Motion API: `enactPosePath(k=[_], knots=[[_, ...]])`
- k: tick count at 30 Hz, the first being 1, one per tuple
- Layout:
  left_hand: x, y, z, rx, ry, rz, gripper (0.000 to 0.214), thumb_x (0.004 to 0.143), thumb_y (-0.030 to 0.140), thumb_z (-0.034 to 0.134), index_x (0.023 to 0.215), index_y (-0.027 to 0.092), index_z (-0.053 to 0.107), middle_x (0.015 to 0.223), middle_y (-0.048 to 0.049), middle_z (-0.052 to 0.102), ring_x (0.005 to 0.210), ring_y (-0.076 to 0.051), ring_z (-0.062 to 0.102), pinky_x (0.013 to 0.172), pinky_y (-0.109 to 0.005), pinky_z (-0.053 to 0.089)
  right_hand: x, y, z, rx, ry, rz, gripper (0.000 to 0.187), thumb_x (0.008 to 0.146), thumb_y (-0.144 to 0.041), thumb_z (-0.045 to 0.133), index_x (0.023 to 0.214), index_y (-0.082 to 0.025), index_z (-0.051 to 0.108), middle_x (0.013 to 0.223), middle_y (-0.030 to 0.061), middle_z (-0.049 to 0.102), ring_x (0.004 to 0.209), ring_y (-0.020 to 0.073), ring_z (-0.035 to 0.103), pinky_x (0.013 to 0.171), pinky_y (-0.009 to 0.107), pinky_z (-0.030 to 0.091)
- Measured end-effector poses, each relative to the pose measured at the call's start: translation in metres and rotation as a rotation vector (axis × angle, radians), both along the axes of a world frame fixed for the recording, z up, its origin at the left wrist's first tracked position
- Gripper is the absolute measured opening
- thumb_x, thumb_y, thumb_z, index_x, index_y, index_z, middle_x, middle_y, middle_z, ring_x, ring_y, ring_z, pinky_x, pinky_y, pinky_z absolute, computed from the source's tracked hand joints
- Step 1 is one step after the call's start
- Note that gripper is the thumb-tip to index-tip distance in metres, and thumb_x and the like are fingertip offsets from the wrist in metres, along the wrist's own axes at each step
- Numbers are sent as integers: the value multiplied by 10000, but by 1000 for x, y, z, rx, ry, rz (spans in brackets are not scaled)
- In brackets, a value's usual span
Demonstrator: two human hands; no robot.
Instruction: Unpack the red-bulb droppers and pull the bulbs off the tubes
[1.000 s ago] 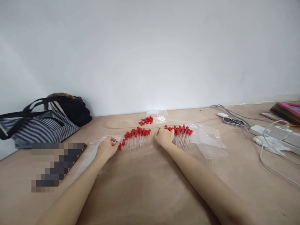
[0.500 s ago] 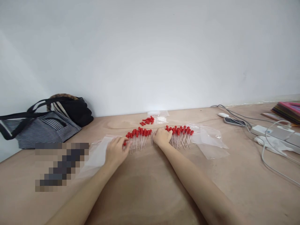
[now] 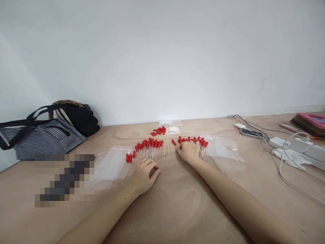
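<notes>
Near the front ends of the left group of glass droppers [image 3: 149, 145] with red bulbs, my left hand [image 3: 145, 174] rests on the table. Its thumb is apart from the fingers and nothing shows in it. My right hand [image 3: 188, 151] bends over the right group of droppers [image 3: 203, 144], covering much of it. At its thumb side a dropper [image 3: 174, 142] sticks out with its red bulb tilted up and left; the fingertips appear closed on its tube, partly hidden. Between the groups lie a few bare glass tubes [image 3: 166, 150]. Several loose red bulbs [image 3: 130, 158] lie left of the left group.
Further back, a pile of red bulbs [image 3: 159, 130] lies beside a clear bag [image 3: 174, 127]. Plastic bags [image 3: 113, 162] lie on the left and more [image 3: 228, 152] on the right. A striped bag [image 3: 48, 139] stands far left; a power strip [image 3: 294, 145] with cables is at right.
My left hand has left the loose red bulbs and come nearer and rightward. My right hand has moved right, uncovering the bare tubes, and a tilted red bulb now shows beside it.
</notes>
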State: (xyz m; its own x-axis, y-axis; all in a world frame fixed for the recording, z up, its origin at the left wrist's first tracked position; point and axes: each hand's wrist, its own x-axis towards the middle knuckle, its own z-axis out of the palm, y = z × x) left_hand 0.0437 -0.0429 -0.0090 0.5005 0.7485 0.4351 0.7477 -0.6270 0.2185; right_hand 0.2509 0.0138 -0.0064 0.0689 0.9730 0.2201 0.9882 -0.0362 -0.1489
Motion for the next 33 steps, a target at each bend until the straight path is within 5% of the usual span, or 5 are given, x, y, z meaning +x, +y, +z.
enactPosePath(k=[9,15,22,27,33], knots=[[1,-1,1,-6,0,-12,96,784,216,513,713,182,567,762,-22,617,774,-190,536,707,-349,412,-18,1,-1,7,-87,49,263,793,-108,404,851,-102,660,925,188,625,925,265,507,798,389,208],[-2,1,-3,48,-1,-11,76,788,231,510,774,181,565,791,-34,615,780,-199,549,709,-353,427,-15,-9,11,38,-74,100,358,878,-277,310,926,-86,609,984,191,600,933,280,479,751,391,242],[-2,0,-3,239,-94,-34,371,833,291,484,1185,189,422,1097,-101,535,1008,-226,508,849,-372,418,12,-57,3,216,-131,500,185,863,-239,389,806,-156,544,820,75,603,824,197,454,783,362,205],[7,-5,-2,143,-52,-238,216,875,311,433,991,191,570,843,-45,627,787,-171,564,709,-305,442,14,-76,-15,335,-173,595,156,851,-201,426,722,-174,510,717,27,569,768,168,432,813,345,172],[18,-9,-1,171,-118,-172,222,887,264,418,806,203,615,736,2,665,685,-136,574,647,-287,372,4,-77,-21,400,-73,613,141,850,-239,449,775,-189,557,700,14,583,757,157,419,792,343,161]])
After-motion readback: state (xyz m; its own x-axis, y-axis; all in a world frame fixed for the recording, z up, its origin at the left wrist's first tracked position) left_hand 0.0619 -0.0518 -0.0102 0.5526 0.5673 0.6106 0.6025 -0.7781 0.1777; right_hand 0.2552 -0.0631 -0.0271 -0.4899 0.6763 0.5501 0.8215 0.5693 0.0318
